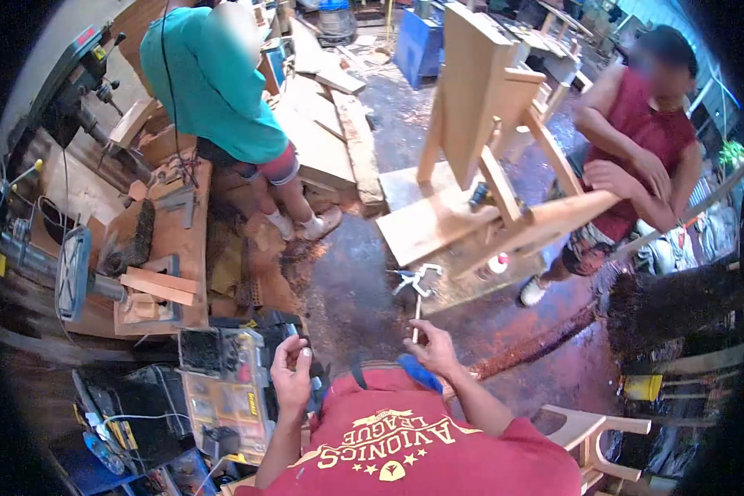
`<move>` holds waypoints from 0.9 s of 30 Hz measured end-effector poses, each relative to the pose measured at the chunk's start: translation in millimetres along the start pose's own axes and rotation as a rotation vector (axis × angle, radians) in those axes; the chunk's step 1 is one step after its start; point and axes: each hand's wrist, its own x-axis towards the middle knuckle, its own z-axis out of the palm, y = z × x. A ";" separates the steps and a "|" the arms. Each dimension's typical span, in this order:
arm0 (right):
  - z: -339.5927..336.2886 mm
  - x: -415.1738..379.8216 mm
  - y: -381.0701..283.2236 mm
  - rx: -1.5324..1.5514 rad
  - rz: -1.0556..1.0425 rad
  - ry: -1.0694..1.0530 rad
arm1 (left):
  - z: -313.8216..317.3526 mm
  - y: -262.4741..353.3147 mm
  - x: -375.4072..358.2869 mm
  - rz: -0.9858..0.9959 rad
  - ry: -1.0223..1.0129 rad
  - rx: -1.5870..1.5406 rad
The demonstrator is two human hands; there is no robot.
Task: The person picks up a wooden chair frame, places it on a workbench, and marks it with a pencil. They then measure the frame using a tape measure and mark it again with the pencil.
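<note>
A thin pale rod point(417, 321) is pinched between the thumb and fingers of the right hand point(435, 349), in front of the torso, with its far end directed toward a white forked object point(426, 279) (contact between the two cannot be confirmed). The left hand point(291, 372) is raised at the opposite side of the torso, with its fingers bent; whether an item is gripped by it cannot be told. A large wooden assembly point(475, 95), comprising a broad upright panel and several angled members, is located ahead and to the right, above a low platform point(463, 289). A bottle point(498, 263) with a white body and red markings is positioned beneath the lower part of the assembly. At the right of the assembly, a person in a sleeveless red top point(665, 132) is seen with arms crossed over each other near its edge. At the left, a person in a green shirt point(211, 95) is seen beside a desk point(197, 269), on which flat wooden strips point(161, 285) are laid near smaller blocks. A compartmented case point(223, 405) is situated near the left hand, on its outer side. A smaller wooden frame point(591, 434) with curved members is visible at the lower right (partly hidden by the maroon shirt).
</note>
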 end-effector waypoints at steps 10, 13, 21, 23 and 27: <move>8.4 164.9 13.9 -0.066 -0.250 0.366 | 47.8 53.3 197.4 0.129 -0.140 0.057; 6.4 213.1 0.8 -0.116 -0.246 0.443 | 66.7 87.7 262.8 0.246 -0.195 0.278; -22.3 356.7 -80.5 -0.084 -0.382 0.588 | 94.3 128.9 410.9 0.423 -0.235 0.418; -31.0 395.0 -100.9 -0.067 -0.410 0.594 | 97.9 121.7 445.9 0.387 -0.245 0.443; -39.0 459.7 -121.4 -0.013 -0.327 0.630 | 107.8 107.8 524.4 0.445 -0.369 0.493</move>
